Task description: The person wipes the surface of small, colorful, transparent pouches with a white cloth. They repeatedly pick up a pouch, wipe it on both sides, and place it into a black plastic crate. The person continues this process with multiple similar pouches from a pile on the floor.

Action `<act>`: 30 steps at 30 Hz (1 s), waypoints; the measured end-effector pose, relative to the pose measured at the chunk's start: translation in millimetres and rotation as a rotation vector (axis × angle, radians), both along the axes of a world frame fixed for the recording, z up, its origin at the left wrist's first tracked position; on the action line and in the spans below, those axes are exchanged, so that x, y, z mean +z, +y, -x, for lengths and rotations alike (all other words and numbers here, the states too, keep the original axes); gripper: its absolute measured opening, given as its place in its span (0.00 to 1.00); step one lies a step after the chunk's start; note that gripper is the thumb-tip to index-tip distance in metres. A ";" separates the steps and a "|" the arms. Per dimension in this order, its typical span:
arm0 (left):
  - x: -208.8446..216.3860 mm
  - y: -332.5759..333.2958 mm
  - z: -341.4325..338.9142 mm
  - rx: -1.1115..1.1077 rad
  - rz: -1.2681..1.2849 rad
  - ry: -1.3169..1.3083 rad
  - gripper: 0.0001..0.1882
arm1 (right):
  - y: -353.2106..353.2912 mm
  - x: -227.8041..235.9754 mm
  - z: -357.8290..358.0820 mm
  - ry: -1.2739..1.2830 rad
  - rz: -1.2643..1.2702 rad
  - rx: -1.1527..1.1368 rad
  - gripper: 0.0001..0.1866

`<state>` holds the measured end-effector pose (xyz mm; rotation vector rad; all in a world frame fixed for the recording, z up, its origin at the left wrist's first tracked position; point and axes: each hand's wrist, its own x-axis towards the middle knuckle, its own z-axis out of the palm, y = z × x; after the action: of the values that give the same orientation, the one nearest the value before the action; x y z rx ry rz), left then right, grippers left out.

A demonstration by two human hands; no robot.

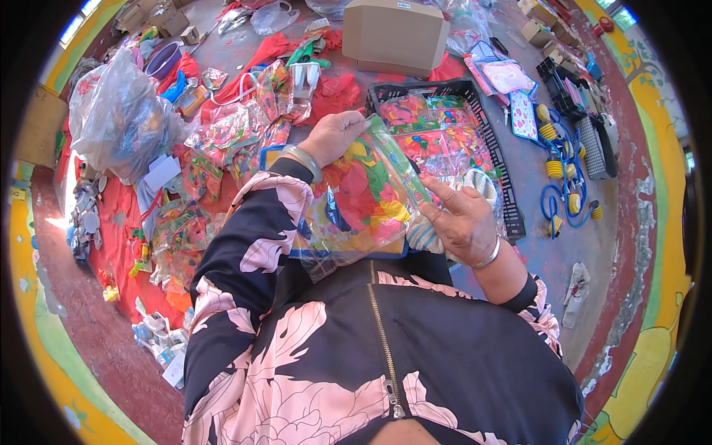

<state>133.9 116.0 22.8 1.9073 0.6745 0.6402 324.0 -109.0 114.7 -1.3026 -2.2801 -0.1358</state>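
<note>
A clear zip bag [356,193] with a green patterned top strip is held up over my lap, full of flat colourful pieces that look like balloons. At its upper left corner, the fingers of my left hand [337,139] are closed on the plastic. My right hand [461,222] is beside the bag's right end, fingers stretched out and apart, the tips at the green strip. Beneath the bag lies a blue-edged yellow board or tray [393,249], mostly covered. A striped cloth [486,185] lies behind my right hand.
A black crate [498,141] of similar filled bags stands ahead. Behind it is a cardboard box [394,37]. Loose bags [245,119] and a big plastic sack [122,119] cover red cloth at left. Blue cords with yellow pieces [565,170] lie at right.
</note>
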 end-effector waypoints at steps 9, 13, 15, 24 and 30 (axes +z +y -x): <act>4.3 -1.2 1.3 -0.069 0.124 -0.033 0.10 | 40.7 -4.6 -14.6 -0.156 0.210 -0.069 0.36; 5.6 -2.8 2.7 -0.142 0.169 -0.003 0.10 | 57.4 -4.9 -9.7 -0.233 0.148 0.085 0.29; 4.0 -3.3 3.1 -0.124 0.227 -0.037 0.10 | 60.1 -0.5 -4.7 -0.211 0.132 0.193 0.23; 5.3 -14.7 -7.5 -0.159 0.444 -0.093 0.11 | 58.2 18.5 1.9 0.113 0.387 0.393 0.12; 15.9 -18.5 -9.0 -0.266 -0.101 -0.029 0.13 | 54.3 42.8 3.8 0.090 0.365 0.268 0.08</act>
<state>142.9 97.4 38.7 2.0328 0.3667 0.5394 320.2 -54.8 157.5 -1.1247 -2.4495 0.4413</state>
